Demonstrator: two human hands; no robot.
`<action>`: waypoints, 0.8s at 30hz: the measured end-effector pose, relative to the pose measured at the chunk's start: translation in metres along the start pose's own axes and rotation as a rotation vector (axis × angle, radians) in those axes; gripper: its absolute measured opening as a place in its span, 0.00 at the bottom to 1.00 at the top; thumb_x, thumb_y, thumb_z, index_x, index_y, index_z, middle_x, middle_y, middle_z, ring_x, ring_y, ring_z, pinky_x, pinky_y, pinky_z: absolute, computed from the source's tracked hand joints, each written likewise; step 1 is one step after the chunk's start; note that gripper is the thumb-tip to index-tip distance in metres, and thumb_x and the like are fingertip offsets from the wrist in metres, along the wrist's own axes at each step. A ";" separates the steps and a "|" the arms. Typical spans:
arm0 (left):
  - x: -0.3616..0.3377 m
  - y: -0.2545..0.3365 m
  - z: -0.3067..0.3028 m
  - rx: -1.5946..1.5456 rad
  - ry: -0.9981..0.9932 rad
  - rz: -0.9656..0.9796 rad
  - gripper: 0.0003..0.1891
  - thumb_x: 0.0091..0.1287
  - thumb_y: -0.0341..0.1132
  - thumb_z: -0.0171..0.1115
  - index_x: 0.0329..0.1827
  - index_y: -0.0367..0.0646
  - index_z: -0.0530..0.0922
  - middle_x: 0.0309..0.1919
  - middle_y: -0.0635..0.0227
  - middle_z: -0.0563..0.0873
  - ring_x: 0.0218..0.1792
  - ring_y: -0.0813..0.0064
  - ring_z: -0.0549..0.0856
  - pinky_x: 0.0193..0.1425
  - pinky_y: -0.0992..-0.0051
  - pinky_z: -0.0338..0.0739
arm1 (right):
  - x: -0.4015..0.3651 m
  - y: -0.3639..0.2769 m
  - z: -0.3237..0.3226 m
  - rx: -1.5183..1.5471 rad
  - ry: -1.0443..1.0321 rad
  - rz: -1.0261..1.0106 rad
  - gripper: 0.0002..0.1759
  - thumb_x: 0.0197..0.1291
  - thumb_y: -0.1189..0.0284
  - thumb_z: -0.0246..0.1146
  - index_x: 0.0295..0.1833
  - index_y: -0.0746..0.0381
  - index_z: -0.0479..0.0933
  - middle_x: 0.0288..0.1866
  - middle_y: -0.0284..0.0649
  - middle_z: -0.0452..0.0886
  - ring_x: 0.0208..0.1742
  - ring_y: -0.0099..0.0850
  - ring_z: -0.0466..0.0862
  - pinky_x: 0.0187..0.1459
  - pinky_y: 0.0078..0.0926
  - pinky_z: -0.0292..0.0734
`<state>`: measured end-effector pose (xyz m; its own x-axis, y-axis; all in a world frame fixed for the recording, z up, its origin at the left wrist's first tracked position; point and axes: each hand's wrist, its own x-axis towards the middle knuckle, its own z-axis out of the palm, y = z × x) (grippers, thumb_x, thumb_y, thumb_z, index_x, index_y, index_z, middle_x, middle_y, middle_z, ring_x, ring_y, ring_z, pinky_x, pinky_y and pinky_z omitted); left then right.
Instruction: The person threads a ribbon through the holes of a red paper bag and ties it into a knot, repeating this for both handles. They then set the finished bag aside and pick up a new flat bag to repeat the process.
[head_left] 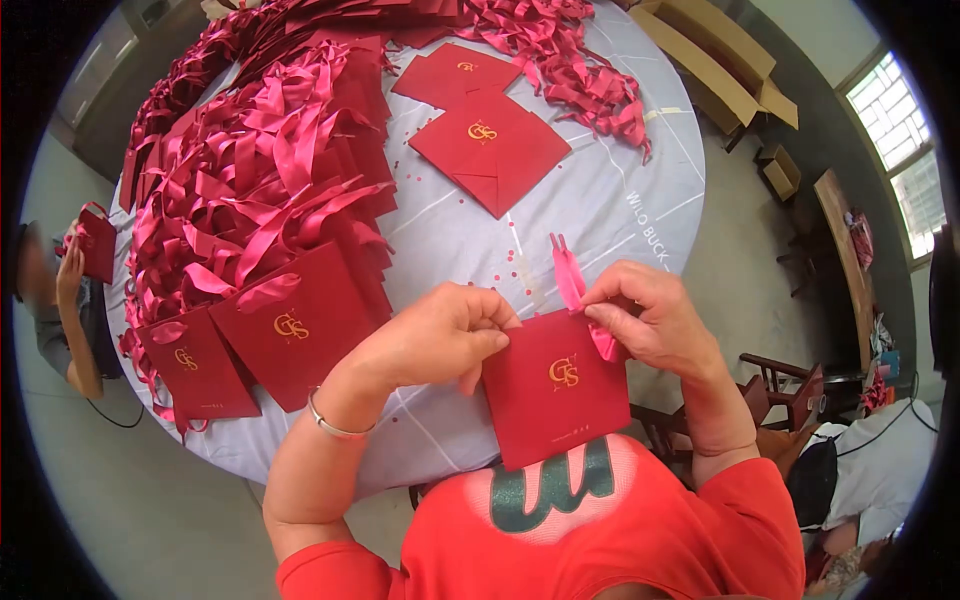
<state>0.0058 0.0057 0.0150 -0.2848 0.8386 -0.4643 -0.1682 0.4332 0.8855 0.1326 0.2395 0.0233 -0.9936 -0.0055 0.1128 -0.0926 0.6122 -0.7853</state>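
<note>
We've got the red bag [552,415] over the table [440,440] edge, gold logo up. Left hand [440,335]: thumb and index clamped on its upper left corner, bag just right of the fingertips. Right hand [650,315]: thumb and index pinched on pink ribbon [568,278] by the upper right corner; we see bag below and left of them.

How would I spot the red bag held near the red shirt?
Start at the near edge of the round table, by the red shirt. Between the left hand and the right hand is the red bag, bearing a gold emblem. Unlike the bags on the table, it is held, its pink ribbon pinched in the right hand.
</note>
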 end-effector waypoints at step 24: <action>0.011 -0.005 -0.003 -0.178 -0.022 -0.170 0.10 0.73 0.25 0.48 0.50 0.38 0.78 0.27 0.71 0.83 0.21 0.81 0.84 0.22 0.84 0.73 | 0.000 -0.005 0.039 -0.127 0.130 -0.371 0.09 0.47 0.82 0.70 0.35 0.63 0.79 0.30 0.41 0.81 0.30 0.39 0.83 0.32 0.32 0.78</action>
<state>0.0009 0.0117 0.0056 -0.2180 0.7666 -0.6040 -0.3756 0.5053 0.7769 0.1300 0.2061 0.0034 -0.8770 -0.1494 0.4566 -0.4263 0.6804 -0.5961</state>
